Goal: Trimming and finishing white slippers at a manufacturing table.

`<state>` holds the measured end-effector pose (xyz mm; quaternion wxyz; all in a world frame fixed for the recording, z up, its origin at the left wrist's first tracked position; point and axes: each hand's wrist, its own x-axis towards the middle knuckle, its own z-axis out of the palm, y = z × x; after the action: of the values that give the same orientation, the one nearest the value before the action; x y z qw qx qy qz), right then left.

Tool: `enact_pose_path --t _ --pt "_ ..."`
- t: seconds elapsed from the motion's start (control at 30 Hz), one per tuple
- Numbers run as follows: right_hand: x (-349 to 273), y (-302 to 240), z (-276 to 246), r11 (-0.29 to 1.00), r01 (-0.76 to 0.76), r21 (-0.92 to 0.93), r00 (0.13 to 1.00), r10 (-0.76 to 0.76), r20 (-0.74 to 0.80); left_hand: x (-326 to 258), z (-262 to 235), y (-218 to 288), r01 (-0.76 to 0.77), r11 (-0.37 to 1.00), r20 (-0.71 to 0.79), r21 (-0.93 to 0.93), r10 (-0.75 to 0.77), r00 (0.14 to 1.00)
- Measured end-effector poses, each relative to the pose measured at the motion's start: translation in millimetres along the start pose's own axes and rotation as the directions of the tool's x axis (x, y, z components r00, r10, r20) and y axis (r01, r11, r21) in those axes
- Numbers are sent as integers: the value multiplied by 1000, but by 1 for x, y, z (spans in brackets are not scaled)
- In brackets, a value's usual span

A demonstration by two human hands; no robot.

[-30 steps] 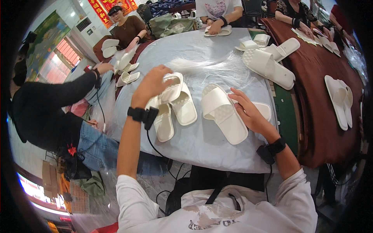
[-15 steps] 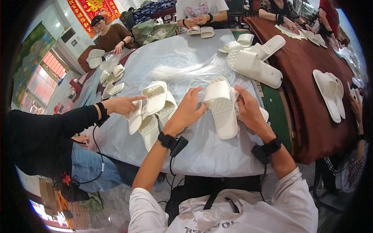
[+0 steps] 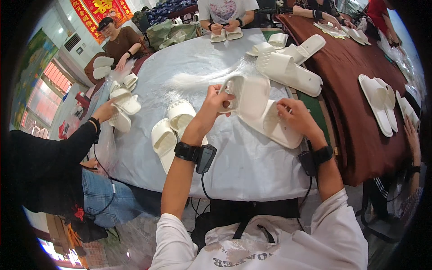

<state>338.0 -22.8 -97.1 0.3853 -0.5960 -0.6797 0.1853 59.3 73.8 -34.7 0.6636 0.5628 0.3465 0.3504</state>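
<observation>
A cream-white open-toed slipper (image 3: pixel 254 95) with a broad strap is tilted up in my left hand (image 3: pixel 215 102), whose fingers close round its strap end. Beside and partly under it, a second cream slipper (image 3: pixel 282 130) slants toward the right, sole up or down I cannot tell. My right hand (image 3: pixel 297 116) pinches at the upper edge of this second slipper, with the fingers bent. Left of my left forearm, a slipper pair (image 3: pixel 163 138) with quilted insoles lies on the grey table cover, partly hidden by that arm.
Large slippers (image 3: pixel 288 74) lie at the table's right edge. More slippers rest on the brown-covered table (image 3: pixel 335 96). Clear plastic bags (image 3: pixel 211 80) spread across the middle. At left, a co-worker's hand (image 3: pixel 106 110) touches other slippers (image 3: pixel 126 105); another person handles slippers at the far end.
My left hand has taken hold of a slipper and tilted it up. My right hand has shifted slightly. The co-worker at left has moved slippers from beside me toward the left edge.
</observation>
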Motion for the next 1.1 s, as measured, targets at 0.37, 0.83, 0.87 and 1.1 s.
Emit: enact_pose_path --t 0.37,0.83,0.87,1.1 --pt "3 -10 4 384 -364 849 931 165 324 17 44 -12 -405 675 403 617 171 899" --pt "-1 9 -16 892 -179 415 978 115 176 -44 -8 -34 -227 204 192 952 176 965" --pt "0 5 -18 935 -154 318 985 120 124 -47 -17 -39 -257 248 222 934 159 962" --pt "-1 2 -8 995 -16 95 1000 18 -18 -48 -37 -11 -445 488 557 751 -106 823"
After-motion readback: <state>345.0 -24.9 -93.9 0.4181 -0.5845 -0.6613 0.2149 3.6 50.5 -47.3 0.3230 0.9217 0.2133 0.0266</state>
